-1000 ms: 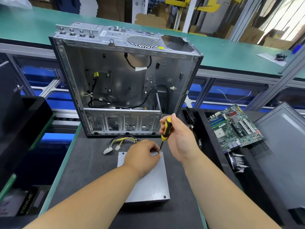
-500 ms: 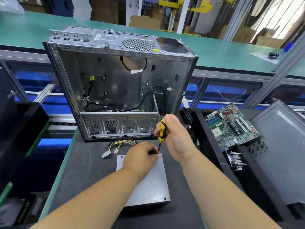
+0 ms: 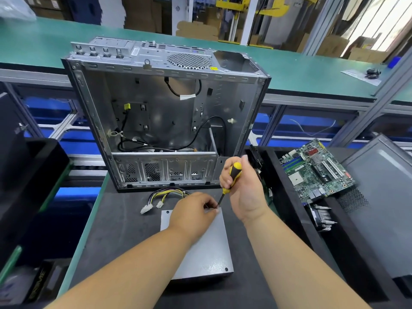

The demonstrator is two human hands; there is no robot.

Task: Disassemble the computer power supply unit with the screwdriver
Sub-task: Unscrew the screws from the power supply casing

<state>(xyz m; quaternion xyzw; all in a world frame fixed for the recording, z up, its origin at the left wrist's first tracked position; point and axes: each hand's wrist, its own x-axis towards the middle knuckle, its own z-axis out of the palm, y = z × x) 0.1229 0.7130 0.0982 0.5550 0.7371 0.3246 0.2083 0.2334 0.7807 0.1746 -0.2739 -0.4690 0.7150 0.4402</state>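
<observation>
my right hand (image 3: 244, 192) is wrapping tight around the yellow-and-black handle of the screwdriver (image 3: 230, 178), fingers curled all the way round it, thumb on the near side. the tool is tilting, handle up and leaning to the right, its dark shaft running down and left to the far right corner of the power supply unit (image 3: 206, 248). the tip is sitting right at that corner; i can't make out the screw itself, my fingertips are hiding it.

my left hand (image 3: 192, 214) is lying palm down across the far end of the grey lid, fingers bent, thumb and forefinger pinching in at the shaft just above the tip, steadying it there.

the power supply unit is lying flat on the dark mat (image 3: 124, 233) straight in front of me, lid up, one dark screw showing in the near right corner. its bundle of yellow and black cables (image 3: 165, 196) is fanning out from the far left end, white plugs resting on the mat.

just beyond it, the open computer case (image 3: 156, 121) is standing upright, bare metal inside with a few black wires hanging. off to my right, a green motherboard (image 3: 316, 169) is lying in a black tray (image 3: 287, 210), and a grey side panel (image 3: 383, 208) is leaning beside that.
</observation>
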